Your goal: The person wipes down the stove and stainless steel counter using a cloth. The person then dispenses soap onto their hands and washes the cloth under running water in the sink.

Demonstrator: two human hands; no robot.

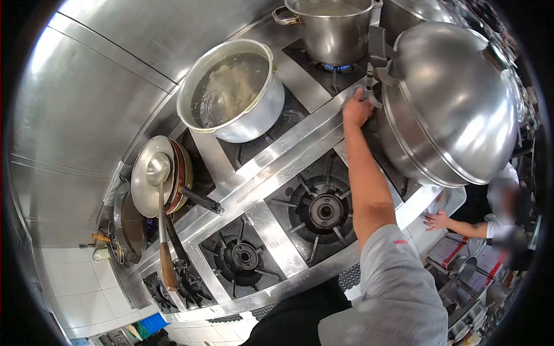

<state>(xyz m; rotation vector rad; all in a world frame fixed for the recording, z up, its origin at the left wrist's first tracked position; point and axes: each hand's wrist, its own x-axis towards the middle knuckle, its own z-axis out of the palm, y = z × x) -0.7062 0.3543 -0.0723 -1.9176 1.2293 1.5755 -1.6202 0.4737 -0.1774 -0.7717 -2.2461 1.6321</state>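
My right hand [358,111] reaches far forward over the stove, its fingers closed round what looks like a grey cloth [348,94]. The cloth lies against the raised steel ledge [277,154], and only a little of it shows. Just right of the hand stands a large steel pot with a domed lid [456,98]; its side handle [388,78] is close to my fingers. Whether my fingers touch that handle, I cannot tell. My left hand is out of view.
A pot of cloudy liquid [259,109] stands behind the ledge. A steel pot [334,37] sits over a blue flame. Stacked pans with a ladle [163,230] lie left. Front burners [325,210] have iron grates. Another person's hand [438,221] is at right.
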